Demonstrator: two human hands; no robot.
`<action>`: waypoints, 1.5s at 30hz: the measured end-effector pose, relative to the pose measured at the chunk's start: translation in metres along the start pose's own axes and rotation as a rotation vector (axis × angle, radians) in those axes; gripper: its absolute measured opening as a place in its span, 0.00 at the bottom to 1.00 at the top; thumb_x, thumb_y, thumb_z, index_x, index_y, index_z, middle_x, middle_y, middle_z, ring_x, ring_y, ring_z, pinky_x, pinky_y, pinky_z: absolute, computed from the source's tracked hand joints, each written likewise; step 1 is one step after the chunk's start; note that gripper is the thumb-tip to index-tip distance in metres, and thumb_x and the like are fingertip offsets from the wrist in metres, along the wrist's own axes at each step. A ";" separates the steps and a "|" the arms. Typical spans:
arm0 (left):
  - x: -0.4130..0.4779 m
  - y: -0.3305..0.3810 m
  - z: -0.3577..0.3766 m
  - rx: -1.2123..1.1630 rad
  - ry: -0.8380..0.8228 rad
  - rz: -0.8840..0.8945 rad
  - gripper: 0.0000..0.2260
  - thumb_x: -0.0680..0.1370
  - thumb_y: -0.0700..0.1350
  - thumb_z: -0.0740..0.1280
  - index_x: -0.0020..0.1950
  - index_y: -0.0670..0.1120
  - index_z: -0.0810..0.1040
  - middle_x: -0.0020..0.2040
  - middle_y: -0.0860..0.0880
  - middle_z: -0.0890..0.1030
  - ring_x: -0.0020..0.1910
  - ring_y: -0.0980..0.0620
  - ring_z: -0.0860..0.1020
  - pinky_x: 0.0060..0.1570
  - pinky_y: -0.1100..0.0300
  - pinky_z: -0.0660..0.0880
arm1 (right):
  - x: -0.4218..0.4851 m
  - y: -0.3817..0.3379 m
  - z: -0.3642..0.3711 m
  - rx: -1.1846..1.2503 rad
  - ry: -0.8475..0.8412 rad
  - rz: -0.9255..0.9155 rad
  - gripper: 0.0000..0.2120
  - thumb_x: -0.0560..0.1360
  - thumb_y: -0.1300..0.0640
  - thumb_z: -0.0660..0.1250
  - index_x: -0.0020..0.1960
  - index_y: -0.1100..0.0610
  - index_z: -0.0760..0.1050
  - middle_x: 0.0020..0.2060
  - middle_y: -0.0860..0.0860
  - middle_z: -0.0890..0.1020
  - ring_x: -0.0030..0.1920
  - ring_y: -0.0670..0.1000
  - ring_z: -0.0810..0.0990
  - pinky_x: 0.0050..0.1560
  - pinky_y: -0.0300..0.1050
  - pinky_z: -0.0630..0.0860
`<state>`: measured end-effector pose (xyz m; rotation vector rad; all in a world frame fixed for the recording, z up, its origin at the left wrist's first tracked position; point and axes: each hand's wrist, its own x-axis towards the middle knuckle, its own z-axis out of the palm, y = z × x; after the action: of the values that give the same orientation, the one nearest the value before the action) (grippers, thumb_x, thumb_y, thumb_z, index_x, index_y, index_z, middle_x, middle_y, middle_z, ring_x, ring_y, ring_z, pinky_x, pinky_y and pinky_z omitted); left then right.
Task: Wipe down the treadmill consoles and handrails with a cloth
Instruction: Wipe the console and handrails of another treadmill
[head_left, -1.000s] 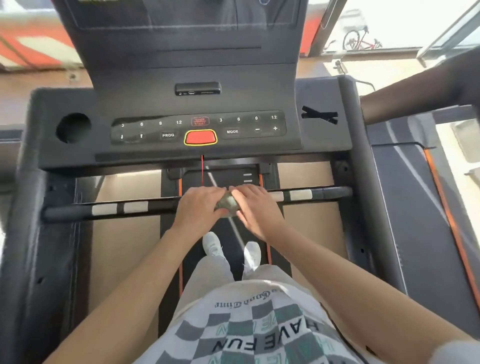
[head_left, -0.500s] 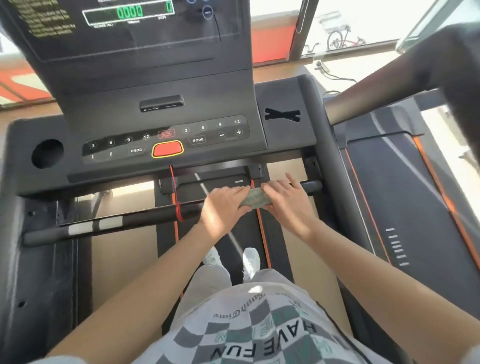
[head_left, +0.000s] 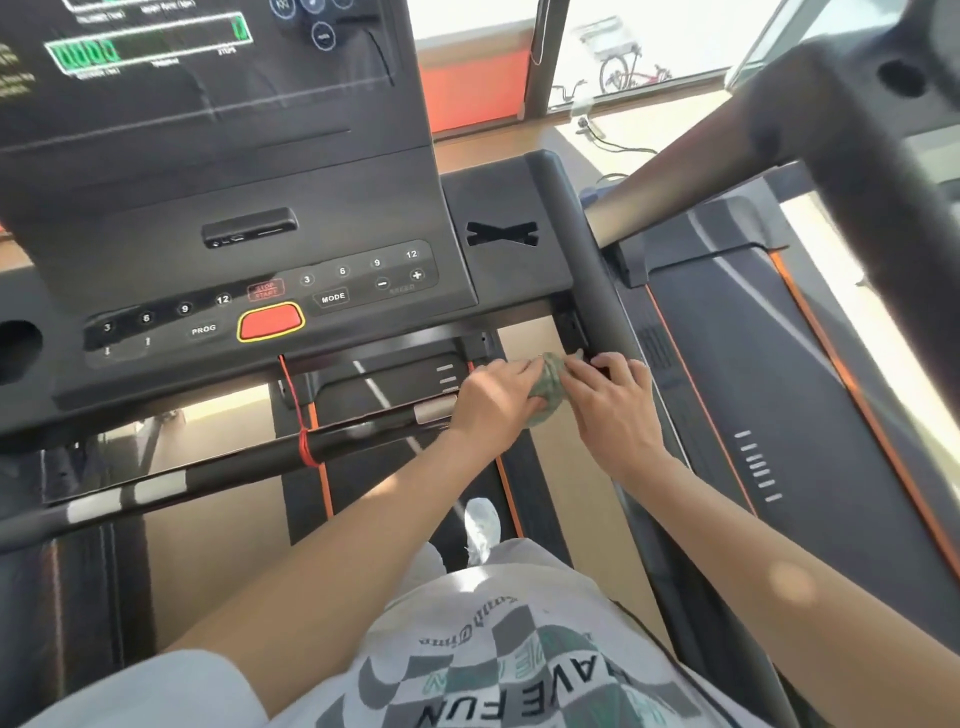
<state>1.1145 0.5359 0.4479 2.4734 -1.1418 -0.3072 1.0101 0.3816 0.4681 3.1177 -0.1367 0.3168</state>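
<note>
Holding cloth (head_left: 548, 388) on handrail (head_left: 363, 434)

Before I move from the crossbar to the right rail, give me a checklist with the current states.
1. Cloth held: ok, left hand and right hand both hold it.
2. Cloth at right end of crossbar: ok, beside the right rail.
3. Red cord away from the hands: ok, looped on the crossbar to their left.
4. Display at zero: ok, reads 0000.
5. Right rail free of items: ok on the visible part.
6. Crossbar wiped clean: cannot tell.
</note>
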 end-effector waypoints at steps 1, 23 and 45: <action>-0.004 -0.001 0.003 -0.019 0.044 0.026 0.24 0.76 0.48 0.72 0.71 0.43 0.75 0.61 0.47 0.83 0.53 0.41 0.80 0.54 0.47 0.77 | -0.006 -0.002 -0.001 0.043 0.026 0.032 0.09 0.73 0.64 0.73 0.52 0.57 0.82 0.56 0.50 0.84 0.49 0.58 0.77 0.49 0.51 0.69; -0.024 -0.009 -0.001 -0.061 0.198 -0.078 0.21 0.73 0.47 0.76 0.66 0.49 0.82 0.58 0.50 0.84 0.53 0.42 0.80 0.53 0.46 0.77 | 0.028 -0.055 0.002 2.279 -0.049 1.501 0.20 0.82 0.46 0.64 0.66 0.58 0.74 0.59 0.58 0.81 0.61 0.59 0.81 0.55 0.59 0.81; -0.091 0.025 -0.005 -2.195 0.230 -1.244 0.21 0.79 0.55 0.71 0.62 0.39 0.79 0.56 0.43 0.84 0.51 0.45 0.85 0.59 0.53 0.79 | 0.007 -0.054 0.006 2.217 -0.478 1.352 0.13 0.83 0.49 0.62 0.61 0.55 0.76 0.59 0.54 0.80 0.65 0.54 0.76 0.70 0.54 0.72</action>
<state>1.0410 0.5924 0.4660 0.6521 0.8662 -0.8380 1.0223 0.4344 0.4640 -0.5121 0.8839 0.2357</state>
